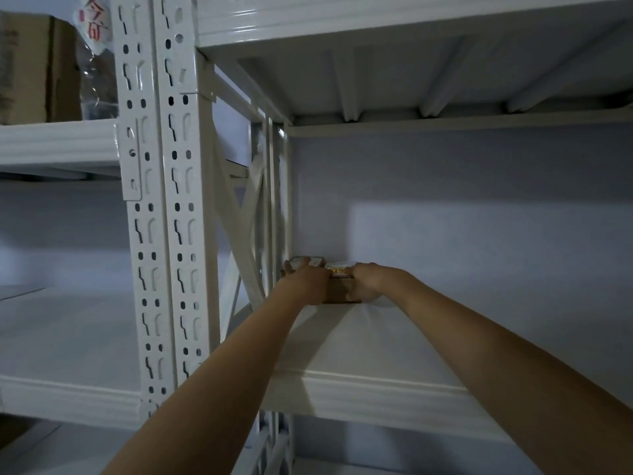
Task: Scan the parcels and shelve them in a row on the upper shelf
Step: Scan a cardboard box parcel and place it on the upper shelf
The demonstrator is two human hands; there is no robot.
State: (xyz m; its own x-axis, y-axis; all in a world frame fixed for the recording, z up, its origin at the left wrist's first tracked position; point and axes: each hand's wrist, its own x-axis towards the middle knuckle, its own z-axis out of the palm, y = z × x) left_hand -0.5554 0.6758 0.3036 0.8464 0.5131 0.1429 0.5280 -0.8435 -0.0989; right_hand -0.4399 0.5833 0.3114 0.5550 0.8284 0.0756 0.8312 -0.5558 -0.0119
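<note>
A small brown cardboard parcel [337,292] with a white and yellow label on top sits at the far left back corner of the white shelf [376,341], against the rear wall. Both my arms reach deep into the bay. My left hand [308,277] lies over the parcel's left top edge with its fingers curled on it. My right hand [368,281] grips the parcel's right side. Whether a second box lies behind the left hand I cannot tell.
A white perforated upright post [161,214] stands left of the bay. A shelf deck [411,73] closes the bay overhead. On the neighbouring rack at upper left sit a cardboard box [30,66] and a clear plastic bag [96,63]. The shelf surface stretches rightward.
</note>
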